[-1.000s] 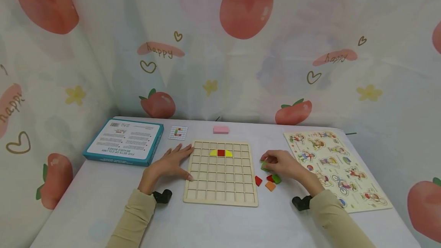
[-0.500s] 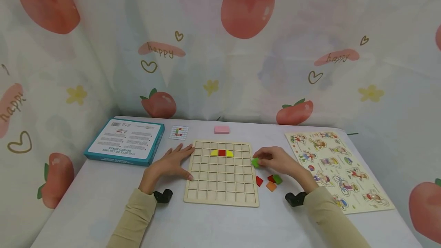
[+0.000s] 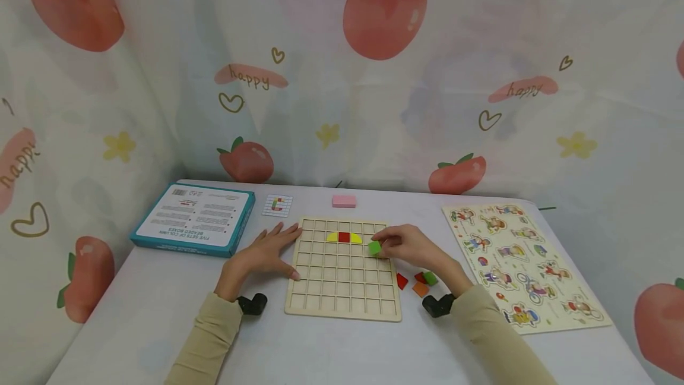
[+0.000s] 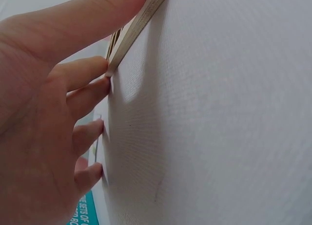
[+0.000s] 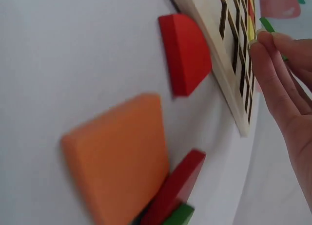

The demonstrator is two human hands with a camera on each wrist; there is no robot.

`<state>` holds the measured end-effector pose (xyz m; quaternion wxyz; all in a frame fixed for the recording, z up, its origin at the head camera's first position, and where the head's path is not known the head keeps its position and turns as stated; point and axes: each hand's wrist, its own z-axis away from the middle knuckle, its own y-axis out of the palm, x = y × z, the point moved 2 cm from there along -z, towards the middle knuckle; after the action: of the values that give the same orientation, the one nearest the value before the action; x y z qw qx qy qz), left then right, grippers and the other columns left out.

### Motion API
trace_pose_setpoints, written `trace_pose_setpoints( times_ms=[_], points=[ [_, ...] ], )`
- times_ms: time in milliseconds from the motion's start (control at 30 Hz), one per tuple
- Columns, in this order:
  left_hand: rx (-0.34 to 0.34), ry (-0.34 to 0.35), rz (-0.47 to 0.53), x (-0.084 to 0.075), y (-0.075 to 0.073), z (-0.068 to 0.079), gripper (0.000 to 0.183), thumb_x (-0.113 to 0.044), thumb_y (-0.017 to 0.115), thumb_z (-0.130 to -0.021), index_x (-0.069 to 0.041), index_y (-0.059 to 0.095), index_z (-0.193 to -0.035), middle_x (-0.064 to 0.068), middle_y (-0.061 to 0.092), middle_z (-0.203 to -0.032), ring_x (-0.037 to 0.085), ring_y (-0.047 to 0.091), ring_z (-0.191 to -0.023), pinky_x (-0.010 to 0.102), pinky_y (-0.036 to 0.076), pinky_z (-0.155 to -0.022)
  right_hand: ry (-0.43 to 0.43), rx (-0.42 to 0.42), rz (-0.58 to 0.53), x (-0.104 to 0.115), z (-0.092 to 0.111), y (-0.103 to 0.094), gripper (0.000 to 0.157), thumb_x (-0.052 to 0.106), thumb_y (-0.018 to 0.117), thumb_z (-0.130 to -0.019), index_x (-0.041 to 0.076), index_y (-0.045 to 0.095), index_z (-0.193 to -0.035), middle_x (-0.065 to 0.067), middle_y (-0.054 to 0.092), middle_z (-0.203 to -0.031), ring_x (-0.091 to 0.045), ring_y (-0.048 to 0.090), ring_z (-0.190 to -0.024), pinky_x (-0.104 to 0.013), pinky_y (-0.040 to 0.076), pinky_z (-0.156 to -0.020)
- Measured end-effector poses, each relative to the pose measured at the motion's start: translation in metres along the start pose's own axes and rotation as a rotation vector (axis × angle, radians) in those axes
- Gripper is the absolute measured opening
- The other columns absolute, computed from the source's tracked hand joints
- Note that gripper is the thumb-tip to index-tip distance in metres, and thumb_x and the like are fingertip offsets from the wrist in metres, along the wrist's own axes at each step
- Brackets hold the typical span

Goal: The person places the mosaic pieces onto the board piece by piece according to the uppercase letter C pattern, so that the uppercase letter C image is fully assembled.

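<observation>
A wooden grid board (image 3: 342, 308) lies flat on the table, with a red square tile (image 3: 344, 237) between two yellow rounded tiles (image 3: 355, 239) in an upper row. My left hand (image 3: 263, 254) rests spread along the board's left edge, thumb and fingertips touching it. Over the right part of the grid, my right hand (image 3: 414, 247) pinches a green square tile (image 3: 374, 248) between thumb and fingers. In the right wrist view a red rounded tile (image 5: 187, 54) and an orange square tile (image 5: 119, 159) lie beside the board, near another red tile and a green one.
A blue-edged box (image 3: 192, 218) lies at the left. A small pattern card (image 3: 277, 206) and a pink block (image 3: 344, 201) sit behind the board. At the right lies a picture puzzle board (image 3: 526, 266). A patterned cloth hangs behind the table.
My right hand has carried the green tile leftward, from beside the board to above its right-hand cells. My left hand has stayed at the board's left edge.
</observation>
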<state>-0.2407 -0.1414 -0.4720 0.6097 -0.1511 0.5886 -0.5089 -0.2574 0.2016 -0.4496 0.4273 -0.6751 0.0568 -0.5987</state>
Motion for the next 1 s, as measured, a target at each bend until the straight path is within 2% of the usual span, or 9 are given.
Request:
trace_pose_setpoints(
  times_ms=[233,433,633,1000],
  points=[
    [0.001,0.004,-0.001,0.002,0.001,-0.002,0.107,-0.042,0.089,-0.077,-0.013,0.031,-0.163,0.006,0.021,-0.172,0.037,0.001,-0.161,0.060,-0.001,-0.129,0.022,0.000,0.018,0.010,-0.009,0.008,0.033,0.010,0.077,-0.091,0.003,0.074,-0.123,-0.004,0.076,-0.103,-0.014,0.065,-0.087,-0.031,0.055,-0.086],
    [0.002,-0.002,0.000,0.003,0.001,-0.003,0.108,-0.040,0.090,-0.077,-0.013,0.031,-0.163,0.005,0.021,-0.172,0.037,0.001,-0.161,0.060,0.000,-0.129,0.011,-0.008,0.043,0.016,-0.019,0.015,0.036,0.013,0.079,-0.090,0.003,0.074,-0.124,-0.005,0.075,-0.103,-0.014,0.064,-0.087,-0.029,0.056,-0.084],
    [-0.001,-0.004,0.000,0.004,0.000,-0.003,0.109,-0.042,0.090,-0.076,-0.014,0.031,-0.163,0.004,0.022,-0.172,0.036,0.002,-0.161,0.060,0.000,-0.129,-0.025,-0.008,0.055,0.023,-0.028,0.022,0.032,0.011,0.076,-0.091,0.002,0.075,-0.122,-0.009,0.076,-0.113,-0.016,0.069,-0.094,-0.033,0.058,-0.086],
    [0.003,-0.009,-0.011,0.004,-0.001,-0.003,0.109,-0.042,0.090,-0.076,-0.014,0.031,-0.163,0.004,0.021,-0.172,0.036,0.002,-0.161,0.060,0.000,-0.129,-0.032,0.007,0.065,0.037,-0.046,0.039,0.029,0.009,0.077,-0.090,0.001,0.076,-0.118,-0.011,0.076,-0.113,-0.015,0.069,-0.093,-0.030,0.059,-0.084]
  ],
)
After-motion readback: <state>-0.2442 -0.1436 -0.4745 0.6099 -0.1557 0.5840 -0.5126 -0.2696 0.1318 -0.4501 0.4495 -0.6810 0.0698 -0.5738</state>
